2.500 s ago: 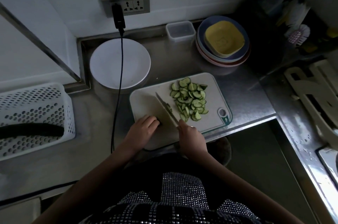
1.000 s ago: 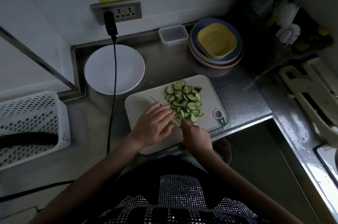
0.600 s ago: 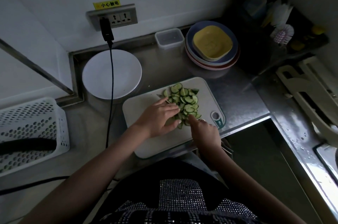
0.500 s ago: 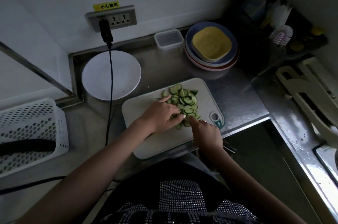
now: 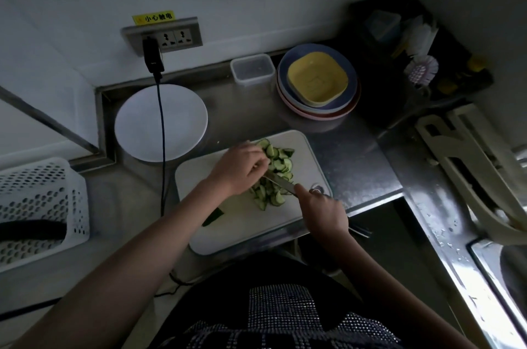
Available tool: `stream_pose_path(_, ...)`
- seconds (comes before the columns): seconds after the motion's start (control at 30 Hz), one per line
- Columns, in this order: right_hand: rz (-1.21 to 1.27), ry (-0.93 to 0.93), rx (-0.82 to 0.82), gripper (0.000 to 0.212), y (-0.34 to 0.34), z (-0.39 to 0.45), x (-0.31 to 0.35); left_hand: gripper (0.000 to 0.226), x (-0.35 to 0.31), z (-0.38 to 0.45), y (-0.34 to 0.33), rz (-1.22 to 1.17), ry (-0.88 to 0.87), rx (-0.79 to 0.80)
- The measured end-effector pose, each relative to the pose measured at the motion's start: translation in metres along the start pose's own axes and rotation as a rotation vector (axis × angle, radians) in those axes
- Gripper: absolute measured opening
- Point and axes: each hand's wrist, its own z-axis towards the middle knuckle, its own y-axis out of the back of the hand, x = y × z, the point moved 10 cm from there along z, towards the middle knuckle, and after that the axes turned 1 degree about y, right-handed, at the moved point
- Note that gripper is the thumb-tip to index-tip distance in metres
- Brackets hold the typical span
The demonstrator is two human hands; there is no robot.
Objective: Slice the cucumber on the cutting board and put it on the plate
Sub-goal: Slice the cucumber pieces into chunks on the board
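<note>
Cucumber slices (image 5: pixel 275 171): heap of green half-rounds on the far right part of the white cutting board (image 5: pixel 228 231), some lying on the flat of a knife blade. Cucumber end piece (image 5: pixel 213 217): dark stub, alone on the board's left part, beside the left forearm.

Cutting board: rounded rectangle at the tabletop's near edge, its near corner at or just over that edge.

Knife (image 5: pixel 281 181): blade low and nearly flat, pushed in among the slices, tip toward the left hand.

Right hand (image 5: pixel 323 210): curled round the knife handle at the board's right edge, forefinger stretched toward the blade.

Left hand (image 5: pixel 238 167): fingers bent down over the left side of the heap, touching slices against the blade; whether any slice is pinched cannot be told.

Plate (image 5: pixel 161 121): white, round, bare, at the tabletop's far left corner, just beyond the board; a black cable (image 5: pixel 162 134) from the wall socket (image 5: pixel 162 34) crosses it.

Tabletop (image 5: pixel 350 160): stainless steel.

Stacked plates (image 5: pixel 318 83): at the far edge, yellow square dish on top; clear lidded box (image 5: pixel 252 69) just left of them.

White perforated basket (image 5: pixel 40 206): at the left edge, dark long object inside.
</note>
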Motion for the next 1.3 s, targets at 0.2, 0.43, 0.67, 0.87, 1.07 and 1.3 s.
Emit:
stream_pose_path(0.2,-0.024,0.06,-0.017,0.041,0.005,-0.002,-0.009,0.061,0.024,-0.008,-0.014,0.183,0.054,0.028)
stream_pose_path(0.43,-0.095,0.072,0.035,0.041,-0.001,-0.005,-0.016,0.055,0.026,-0.004,-0.055,0.136,0.198,0.429)
stream_pose_path(0.67,-0.061,0.1,0.057,0.036,-0.004,-0.011,-0.006,0.05,0.035,-0.011,-0.056,0.114,0.324,0.429)
stream_pose_path(0.87,0.101,0.112,-0.041,0.016,-0.002,-0.014,0.003,0.031,0.061,-0.073,0.03,-0.004,0.433,-0.442)
stream_pose_path(1.07,0.334,0.031,-0.027,0.014,-0.007,-0.005,0.021,0.036,0.084,-0.134,-0.022,0.063,0.493,-0.173)
stream_pose_path(1.3,0.394,-0.03,0.024,0.016,-0.016,-0.002,0.046,0.038,0.083,-0.145,-0.045,0.119,0.371,-0.075)
